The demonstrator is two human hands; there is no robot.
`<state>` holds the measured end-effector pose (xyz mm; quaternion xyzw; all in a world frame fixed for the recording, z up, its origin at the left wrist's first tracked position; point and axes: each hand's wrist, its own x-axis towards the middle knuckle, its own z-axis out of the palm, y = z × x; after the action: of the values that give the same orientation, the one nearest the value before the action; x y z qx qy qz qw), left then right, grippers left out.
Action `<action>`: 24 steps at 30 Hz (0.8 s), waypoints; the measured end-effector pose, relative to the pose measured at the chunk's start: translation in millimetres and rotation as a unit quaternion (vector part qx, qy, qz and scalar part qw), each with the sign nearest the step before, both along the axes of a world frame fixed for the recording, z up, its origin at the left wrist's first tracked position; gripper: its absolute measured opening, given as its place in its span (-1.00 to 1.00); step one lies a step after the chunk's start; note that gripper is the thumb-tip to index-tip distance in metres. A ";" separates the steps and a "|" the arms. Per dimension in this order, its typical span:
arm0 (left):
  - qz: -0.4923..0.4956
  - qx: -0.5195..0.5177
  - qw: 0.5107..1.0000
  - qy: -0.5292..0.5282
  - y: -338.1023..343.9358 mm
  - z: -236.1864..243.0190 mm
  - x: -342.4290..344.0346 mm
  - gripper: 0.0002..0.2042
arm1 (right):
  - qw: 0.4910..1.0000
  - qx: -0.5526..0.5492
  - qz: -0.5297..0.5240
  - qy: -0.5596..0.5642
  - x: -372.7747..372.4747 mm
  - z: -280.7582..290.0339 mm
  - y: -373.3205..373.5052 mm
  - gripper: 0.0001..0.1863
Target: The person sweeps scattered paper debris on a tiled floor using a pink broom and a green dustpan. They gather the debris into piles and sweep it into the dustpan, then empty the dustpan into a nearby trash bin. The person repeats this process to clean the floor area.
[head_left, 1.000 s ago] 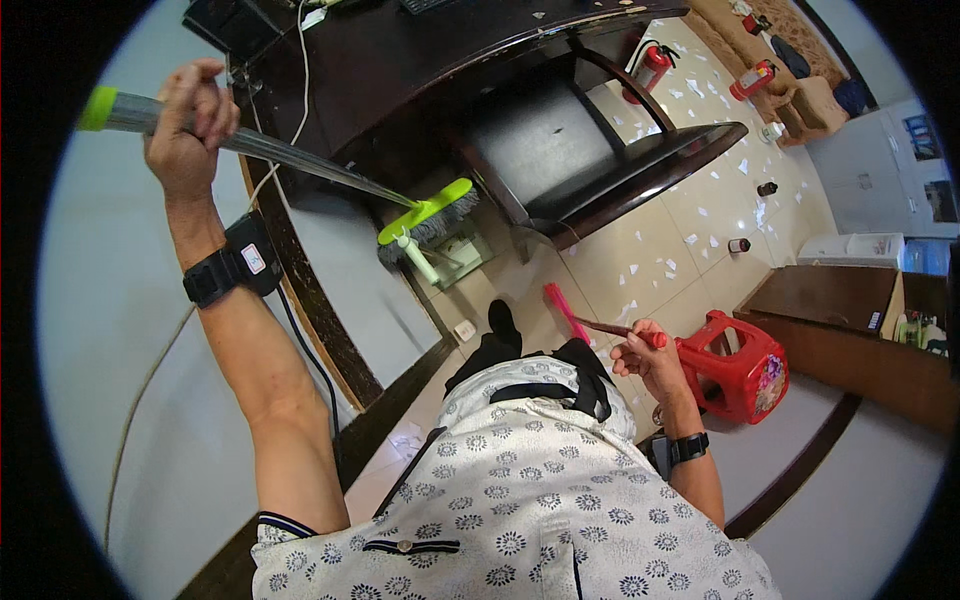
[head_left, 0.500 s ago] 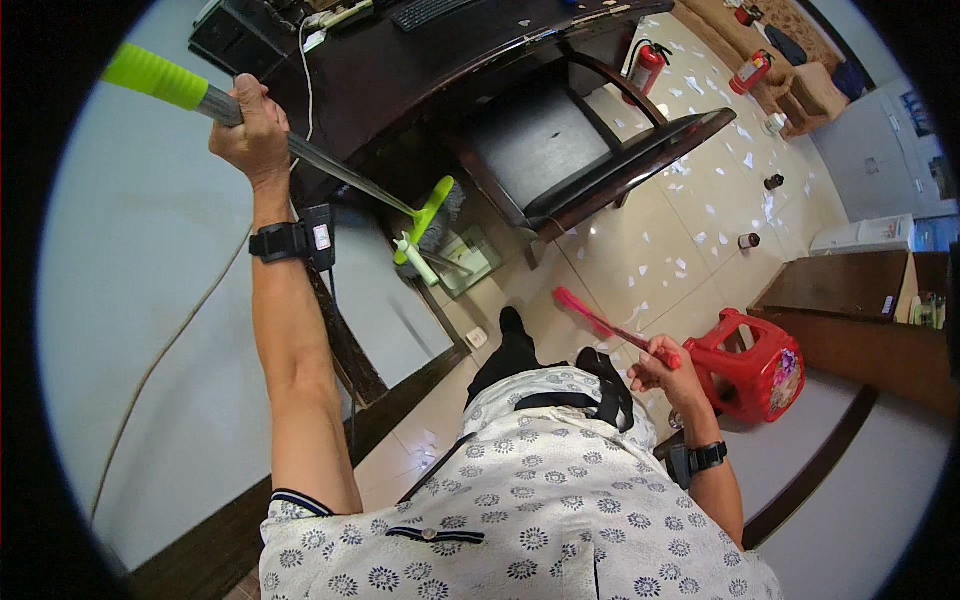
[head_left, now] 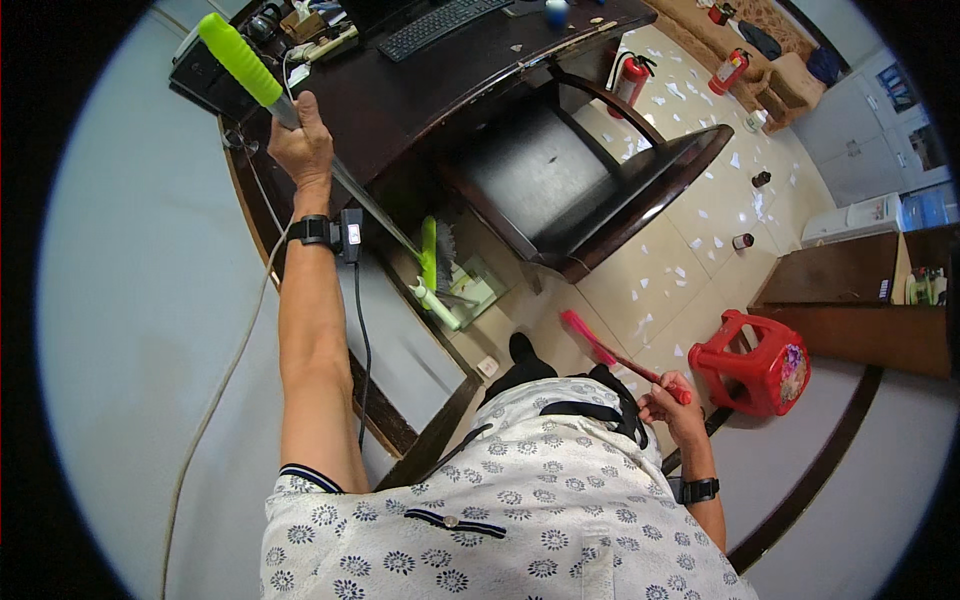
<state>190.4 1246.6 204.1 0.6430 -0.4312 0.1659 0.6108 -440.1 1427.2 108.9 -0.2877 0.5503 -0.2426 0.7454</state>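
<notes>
Tiles [head_left: 650, 268] surround the chair [head_left: 545, 165]; left of it, the left hand [head_left: 302, 145] wraps fingers round a broom [head_left: 372, 205], the right hand [head_left: 677, 405] curls round a brush [head_left: 602, 351]; overswinging could bump the chair

No wording or figures legible. Marks noted: small white label on black corded box [head_left: 350, 252], print too small to make out; white sticker with dark marking, possibly a barcode, on brown wooden cabinet [head_left: 830, 275]; pale label on farther red fire extinguisher [head_left: 729, 74], unreadable; pale label on nearer dark bottle [head_left: 742, 241], likewise; computer keyboard [head_left: 440, 28], key legends unresolved.
</notes>
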 end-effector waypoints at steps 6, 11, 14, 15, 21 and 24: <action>0.086 0.091 0.992 0.014 -11.6 -41.3 23.3 -0.50 | 0.999 -0.002 -0.022 0.026 14.3 6.3 -11.0 -0.81; 0.107 0.149 0.983 -0.024 -11.4 -59.0 24.6 -0.54 | 0.999 0.001 -0.018 0.050 24.4 11.1 -15.3 -0.80; 0.128 0.138 0.980 -0.063 -15.9 -67.4 25.1 -0.55 | 0.997 0.005 -0.015 0.069 25.2 10.8 -15.0 -0.79; 0.138 0.132 0.979 -0.076 -17.9 -69.2 27.5 -0.56 | 0.997 0.005 -0.013 0.072 26.6 10.7 -16.4 -0.79; 0.114 0.164 0.976 -0.088 -28.1 -89.7 27.2 -0.61 | 0.996 0.010 -0.016 0.089 36.5 12.8 -18.5 -0.80; 0.112 0.185 0.965 -0.146 -41.0 -107.2 23.7 -0.63 | 0.995 0.013 -0.016 0.095 41.5 14.9 -19.7 -0.80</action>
<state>214.1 1205.6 96.9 0.7577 -0.4639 0.2433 0.3892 -398.7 1407.4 123.8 -0.2910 0.6265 -0.2187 0.6892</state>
